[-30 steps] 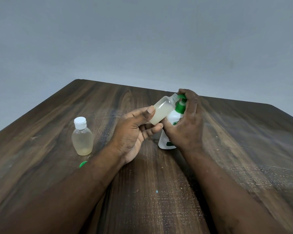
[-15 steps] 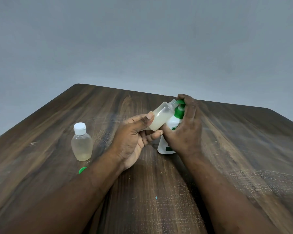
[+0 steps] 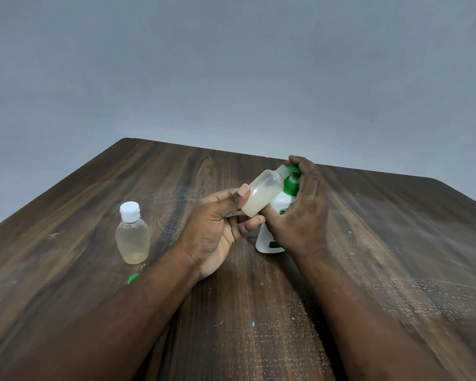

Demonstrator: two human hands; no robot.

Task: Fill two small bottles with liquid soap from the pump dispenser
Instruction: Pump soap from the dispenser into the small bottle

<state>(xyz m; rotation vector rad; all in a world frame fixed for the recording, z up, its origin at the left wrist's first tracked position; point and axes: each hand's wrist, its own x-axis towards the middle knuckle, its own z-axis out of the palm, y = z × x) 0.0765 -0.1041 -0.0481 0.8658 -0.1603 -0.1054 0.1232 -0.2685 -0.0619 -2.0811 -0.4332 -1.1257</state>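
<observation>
My left hand pinches a small uncapped bottle between thumb and fingers, tilted with its open neck against the spout of the green pump. The bottle holds pale cloudy liquid in its lower part. My right hand wraps the white pump dispenser, which stands on the table, with fingers over the green pump head. A second small bottle with a white cap stands upright to the left, a little yellowish liquid inside.
A small green cap lies on the dark wooden table beside my left forearm, partly hidden by it. The table's far edge runs just behind my hands. A plain grey wall is behind.
Both hands, the small bottle and the dispenser keep the same grip and pose. Everything sits slightly lower in the picture, from head motion.
</observation>
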